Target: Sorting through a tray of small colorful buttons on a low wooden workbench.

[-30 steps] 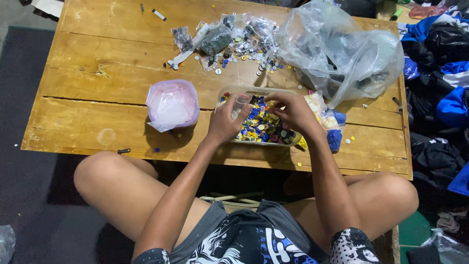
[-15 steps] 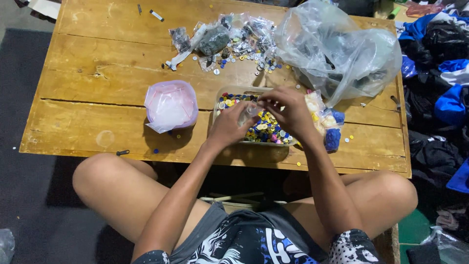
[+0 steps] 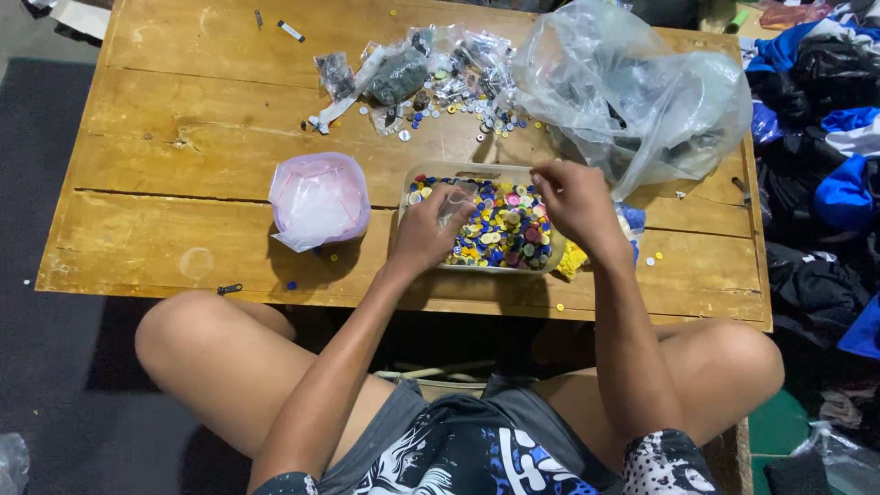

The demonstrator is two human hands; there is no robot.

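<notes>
1. Seated cross-legged, a person works at one low table of bare wooden planks (image 3: 183, 174), both hands over a single tray of buttons near its front edge.
2. Upstage right, one large crumpled clear plastic bag (image 3: 642, 101) slumps on the table, just behind the tray and well apart from the hands.
3. One small bowl lined with pale pink plastic (image 3: 318, 200) stands just left of the tray, touching neither hand.
4. Centre stage is the shallow rectangular beige plastic tray (image 3: 458, 171), heaped with yellow, blue, pink and white buttons (image 3: 504, 229), too many to count.
5. A loose heap of small clear packets and scattered buttons (image 3: 431, 78) lies behind the tray; their number cannot be told.
6. The left hand (image 3: 426, 234) rests on the tray's left end, fingers curled together around what looks like a small clear packet (image 3: 456, 203).
7. The right hand (image 3: 573, 197) hovers over the tray's right end, fingertips pinched together; whether a button sits between them cannot be told.
8. Judged from this, the step in hand is picking buttons from the tray into the packet; the next move seems to call for bringing the pinched fingertips to the packet's mouth while the left hand steadies it.
</notes>
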